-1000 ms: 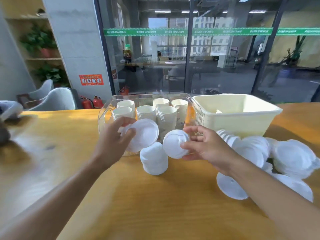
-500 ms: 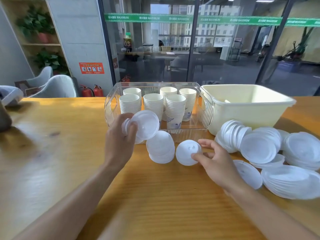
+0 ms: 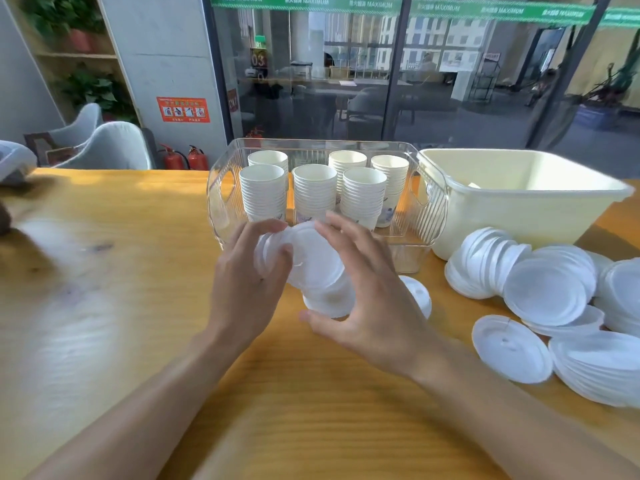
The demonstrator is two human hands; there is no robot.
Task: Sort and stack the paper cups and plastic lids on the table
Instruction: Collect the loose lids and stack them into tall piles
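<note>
Six stacks of paper cups (image 3: 313, 192) stand in a clear plastic bin (image 3: 429, 209) on the wooden table (image 3: 121, 271): three in front, three behind. Some cups have a blue print low on the side, unreadable. Cream tub (image 3: 519, 216) sits just right of the bin, touching or nearly so; one small pale scrap shows inside it.

White plastic lids: a heap (image 3: 554, 292) on the table at right, in front of the tub, too overlapped to count. It includes a leaning row, loose singles and a flat stack at the far right edge. One lid (image 3: 510, 351) lies flat alone at the heap's near side. Another lid (image 3: 420, 299) lies half hidden behind the right hand.

Left hand (image 3: 246, 289) grips a small bunch of lids (image 3: 308, 261) from the left, fingers curled over the top rim, thumb on the face. Right hand (image 3: 367, 299) cups the same bunch from the right, fingers spread above it, thumb out underneath; whether it truly grips, cannot tell. The bunch is held tilted just in front of the bin, above a short lid stack (image 3: 329, 303) on the table.

Writing: green strip (image 3: 381, 5) on the glass reads "MAXIMUM", repeated. Red sign (image 3: 183, 109) on the wall, text unreadable. Two red fire extinguishers (image 3: 183, 159) below it.
</note>
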